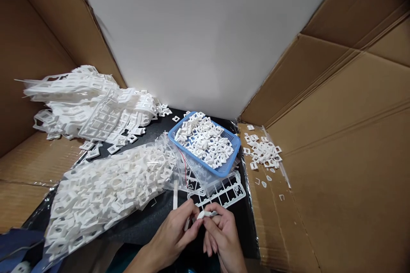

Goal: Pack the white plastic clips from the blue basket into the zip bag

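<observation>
My left hand [173, 232] and my right hand [226, 232] meet at the lower middle, fingertips pinched from both sides on a small white foam piece [203, 214]. The fingers cover much of it, so its full shape is hidden. Just beyond my hands lies a white skeleton sheet of rectangular openings [235, 198] on the black mat. Behind that, a blue plastic basket [221, 173] holds a heap of small white foam frames [205, 140].
A clear bag full of white frames [105, 192] lies at left. Behind it rises a pile of cut foam sheets [77, 98]. More loose frames [264, 152] and scraps lie on cardboard at right. Cardboard walls [339, 136] flank a white back panel [205, 38].
</observation>
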A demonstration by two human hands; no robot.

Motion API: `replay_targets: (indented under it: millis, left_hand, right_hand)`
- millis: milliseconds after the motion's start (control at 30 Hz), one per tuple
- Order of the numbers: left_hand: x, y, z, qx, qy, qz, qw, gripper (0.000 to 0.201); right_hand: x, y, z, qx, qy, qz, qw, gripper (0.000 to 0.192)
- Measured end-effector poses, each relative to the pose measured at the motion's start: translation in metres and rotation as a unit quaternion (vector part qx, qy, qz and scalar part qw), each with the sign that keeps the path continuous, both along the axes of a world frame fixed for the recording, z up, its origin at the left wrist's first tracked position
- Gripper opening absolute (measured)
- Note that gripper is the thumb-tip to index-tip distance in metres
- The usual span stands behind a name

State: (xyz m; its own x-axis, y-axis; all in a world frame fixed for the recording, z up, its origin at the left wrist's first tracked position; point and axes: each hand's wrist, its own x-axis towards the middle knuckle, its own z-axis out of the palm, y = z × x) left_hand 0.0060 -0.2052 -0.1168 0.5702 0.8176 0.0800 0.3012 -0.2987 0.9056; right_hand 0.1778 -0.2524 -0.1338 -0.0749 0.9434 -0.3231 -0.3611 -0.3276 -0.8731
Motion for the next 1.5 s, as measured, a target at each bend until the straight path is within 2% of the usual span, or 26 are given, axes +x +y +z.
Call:
replay_targets:
  millis: [133,200,267,367,500,567,667,867,933,1000,1067,1167,1267,1333,1433,1500]
  left_hand:
    - [-0.003,-0.003,0.002,0.013,-0.003,0.011,1.000,0.028]
    - [-0.003,-0.003,0.000,0.025,0.002,0.023,0.999,0.026]
    - [-0.003,-0.003,-0.004,0.043,0.009,0.031,0.999,0.022]
    - [-0.002,-0.003,-0.011,0.079,0.018,0.032,0.996,0.015]
    - [0.000,-0.004,-0.020,0.116,0.024,0.038,0.992,0.011]
    - [0.000,-0.004,-0.021,0.121,0.025,0.037,0.992,0.010]
    - [-0.002,-0.002,-0.017,0.115,0.030,0.028,0.992,0.012]
    - [-0.002,0.001,0.004,0.050,0.039,0.028,0.998,0.013]
    - [0.001,0.001,0.009,0.035,0.042,0.010,0.998,0.020]
    - [0.004,0.002,0.009,0.035,0.051,-0.014,0.998,0.016]
    - [0.007,0.003,0.007,0.051,0.065,-0.028,0.996,0.010]
    - [0.004,0.004,0.006,0.066,0.089,-0.031,0.993,0.007]
    - [-0.007,0.006,0.012,0.069,0.094,-0.024,0.993,0.014]
    - [-0.015,0.006,0.020,0.065,0.092,-0.015,0.994,0.019]
    - [-0.023,0.012,0.039,0.069,0.098,0.000,0.993,0.021]
    - [-0.023,0.020,0.056,0.084,0.109,0.000,0.991,0.020]
  right_hand:
    - [-0.001,0.001,0.005,0.050,-0.125,-0.030,0.990,0.038]
    - [-0.002,0.001,0.005,0.070,-0.228,-0.077,0.968,0.034]
    - [-0.003,0.002,0.005,0.105,-0.332,-0.114,0.930,0.024]
    - [-0.005,0.002,0.004,0.187,-0.447,-0.121,0.867,0.013]
    - [-0.010,0.004,0.005,0.308,-0.536,-0.164,0.769,0.021]
    - [-0.012,0.006,0.004,0.340,-0.561,-0.165,0.736,0.024]
    - [-0.009,0.010,0.000,0.360,-0.560,-0.137,0.734,0.025]
    - [0.002,0.015,0.001,0.395,-0.477,-0.066,0.782,0.028]
    - [0.002,0.017,0.006,0.407,-0.457,-0.046,0.789,0.030]
    - [0.000,0.018,0.009,0.419,-0.444,-0.022,0.792,0.031]
    - [0.000,0.018,0.010,0.434,-0.444,-0.022,0.784,0.029]
    - [0.016,0.017,0.009,0.426,-0.478,-0.105,0.761,0.022]
    - [0.053,0.017,0.014,0.358,-0.524,-0.227,0.738,0.015]
    - [0.080,0.018,0.021,0.298,-0.563,-0.264,0.725,0.018]
    - [0.103,0.020,0.030,0.187,-0.663,-0.249,0.681,0.044]
    - [0.105,0.021,0.028,0.135,-0.694,-0.221,0.672,0.052]
